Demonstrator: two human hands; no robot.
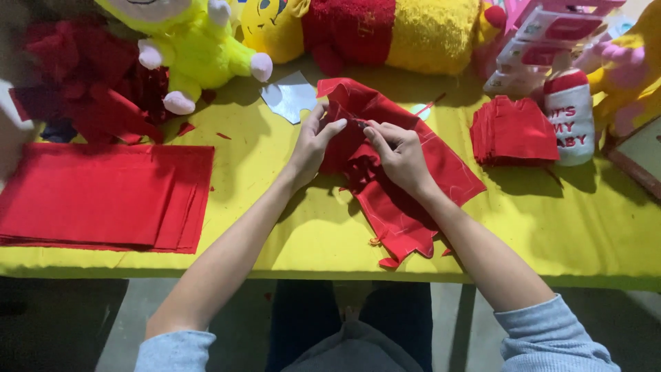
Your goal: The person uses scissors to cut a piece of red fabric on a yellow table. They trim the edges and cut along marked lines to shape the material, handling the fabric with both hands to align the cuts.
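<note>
A piece of red fabric (399, 207) lies across the middle of the yellow-covered table (303, 234), its lower end hanging over the front edge. My left hand (311, 145) pinches the fabric's upper edge between thumb and fingers. My right hand (399, 155) rests on the fabric beside it, fingers closed on a small dark tool, probably scissors (360, 124), at that same edge. The tool is mostly hidden by my fingers.
A stack of flat red fabric sheets (103, 196) lies at left, crumpled red scraps (82, 76) behind it. A pile of cut red pieces (513, 131) sits at right by a plush bottle (570, 117). Plush toys (200, 48) line the back, near a pale paper template (289, 95).
</note>
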